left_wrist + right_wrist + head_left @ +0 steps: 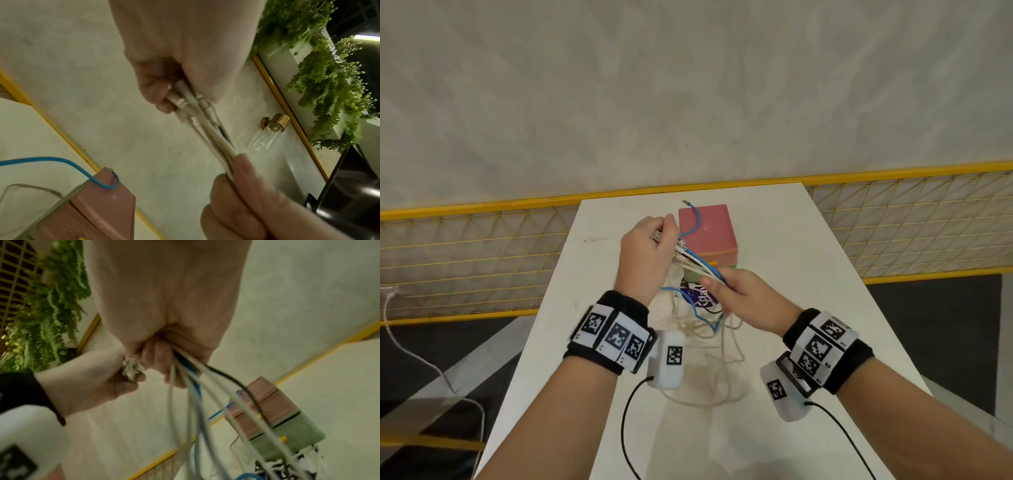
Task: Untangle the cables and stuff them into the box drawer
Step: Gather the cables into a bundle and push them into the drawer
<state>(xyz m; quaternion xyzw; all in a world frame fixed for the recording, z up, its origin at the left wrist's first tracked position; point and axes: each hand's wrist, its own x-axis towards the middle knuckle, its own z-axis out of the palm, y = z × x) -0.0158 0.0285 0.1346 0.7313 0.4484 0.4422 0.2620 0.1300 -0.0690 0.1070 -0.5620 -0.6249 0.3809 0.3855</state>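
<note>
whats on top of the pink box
A blue cable lies looped across the pink box lid, its plug end past the far edge. The lid's near left corner is hidden behind the left hand.

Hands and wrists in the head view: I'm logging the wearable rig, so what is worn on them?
Both hands, left hand and right hand, are bare. Each wrist wears a black wristband carrying white tiles with black square-code markers. A white camera pod with its own marker hangs from each wrist, trailing a black cable.

loose cables (709,346) sprawl before the box (708,233); table (808,274) right of it lies bare.
</note>
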